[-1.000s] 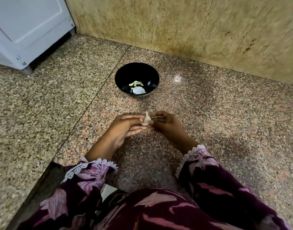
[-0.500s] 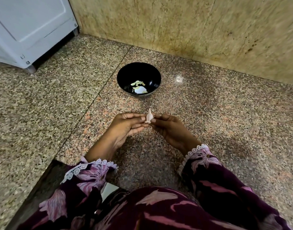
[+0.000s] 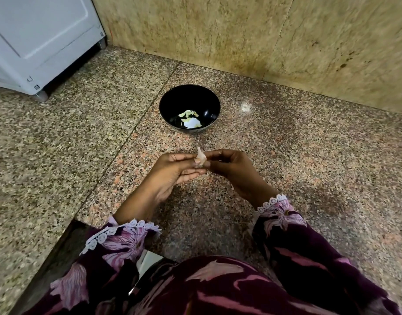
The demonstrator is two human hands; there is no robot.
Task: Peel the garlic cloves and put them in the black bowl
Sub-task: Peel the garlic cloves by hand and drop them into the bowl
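At the far left corner of the granite counter [image 3: 59,155] stands a white appliance [image 3: 36,37], its foot resting on the speckled stone near the joint with the mottled tan wall [image 3: 263,37] that runs along the back edge. A thin seam in the granite slants from the back edge down toward the near left, where the counter's front edge cuts in at a corner. Left of the middle, the left hand [image 3: 172,171] reaches in from a dark floral sleeve [image 3: 118,244] with a white lace cuff, its thumb and fingers pinching a garlic clove [image 3: 200,158] that is still in its pale papery skin, pointed tip up. The right hand [image 3: 232,169] meets it from the other side, fingers curled in and fingertips pinching the same clove, so both hands are brought together on it just above the counter's middle. Behind them, toward the back edge and apart from the hands, sits the black bowl [image 3: 168,103], holding a few pale peeled cloves [image 3: 188,113] beside a bright white patch that may be glare or another piece; I cannot tell which. To the bowl's right a small shiny spot [image 3: 245,107] glints on the stone.
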